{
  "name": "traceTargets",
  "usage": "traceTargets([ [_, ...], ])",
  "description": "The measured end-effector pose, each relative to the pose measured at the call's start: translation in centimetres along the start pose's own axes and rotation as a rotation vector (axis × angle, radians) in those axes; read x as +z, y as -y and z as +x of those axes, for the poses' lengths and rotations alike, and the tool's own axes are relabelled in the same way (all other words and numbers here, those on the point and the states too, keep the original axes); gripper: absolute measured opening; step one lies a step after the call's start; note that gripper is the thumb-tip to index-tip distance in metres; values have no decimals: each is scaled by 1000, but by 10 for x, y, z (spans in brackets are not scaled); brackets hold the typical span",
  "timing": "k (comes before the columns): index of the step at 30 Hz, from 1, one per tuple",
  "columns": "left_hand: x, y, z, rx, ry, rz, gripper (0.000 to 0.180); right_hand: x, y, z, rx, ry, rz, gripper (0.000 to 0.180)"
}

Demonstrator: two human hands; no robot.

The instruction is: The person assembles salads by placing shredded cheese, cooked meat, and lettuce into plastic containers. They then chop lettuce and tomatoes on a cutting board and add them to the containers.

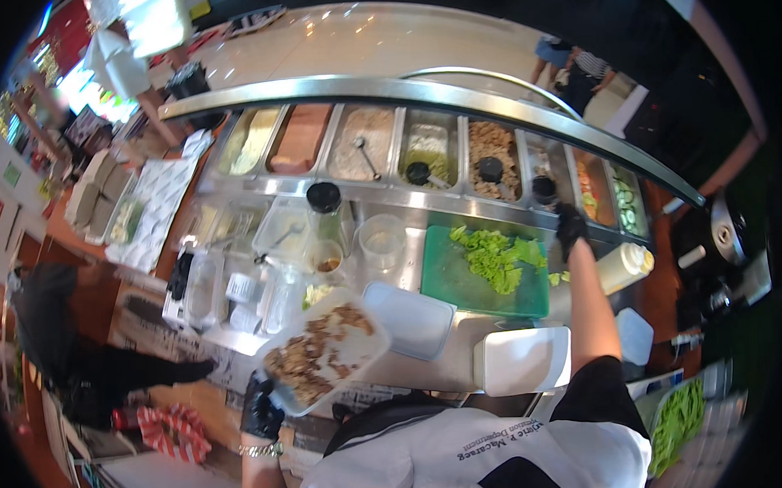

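Note:
My left hand (260, 410), in a black glove, grips the near corner of a clear rectangular container (324, 348) filled with brown chopped food and holds it tilted above the counter. My right hand (570, 228), also black-gloved, reaches forward to the far right edge of a green cutting board (463, 284) that carries a heap of green lettuce (496, 255). Whether its fingers hold anything is hidden. A pale squeeze bottle (626, 267) lies just right of that hand.
A row of steel pans (365, 143) with fillings runs under a curved glass guard. Clear tubs (382, 240), a flat lid (412, 317) and a white tray (523, 360) sit on the counter. People stand beyond the counter and at the left.

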State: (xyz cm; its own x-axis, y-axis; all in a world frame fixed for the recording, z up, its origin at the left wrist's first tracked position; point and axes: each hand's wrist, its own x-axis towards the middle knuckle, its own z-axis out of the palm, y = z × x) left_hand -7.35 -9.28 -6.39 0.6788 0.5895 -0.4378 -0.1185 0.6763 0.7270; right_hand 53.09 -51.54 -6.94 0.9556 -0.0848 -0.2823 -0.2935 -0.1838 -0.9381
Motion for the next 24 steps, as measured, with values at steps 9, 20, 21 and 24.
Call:
traceTargets([
  [9, 24, 46, -42, -68, 3, -38, 47, 118, -7, -15, -835, 309, -678, 28],
  [20, -3, 81, -66, -280, 20, 117, 67, 243, -7, -192, -690, 1312, -1053, 42],
  [21, 5, 97, -56, -235, 134, 29, 68, 226, 4, -191, -687, 1296, -887, 31],
  [24, 32, 137, -27, -256, 223, -153, 51, 185, 15, -205, -843, 1149, -745, 22],
])
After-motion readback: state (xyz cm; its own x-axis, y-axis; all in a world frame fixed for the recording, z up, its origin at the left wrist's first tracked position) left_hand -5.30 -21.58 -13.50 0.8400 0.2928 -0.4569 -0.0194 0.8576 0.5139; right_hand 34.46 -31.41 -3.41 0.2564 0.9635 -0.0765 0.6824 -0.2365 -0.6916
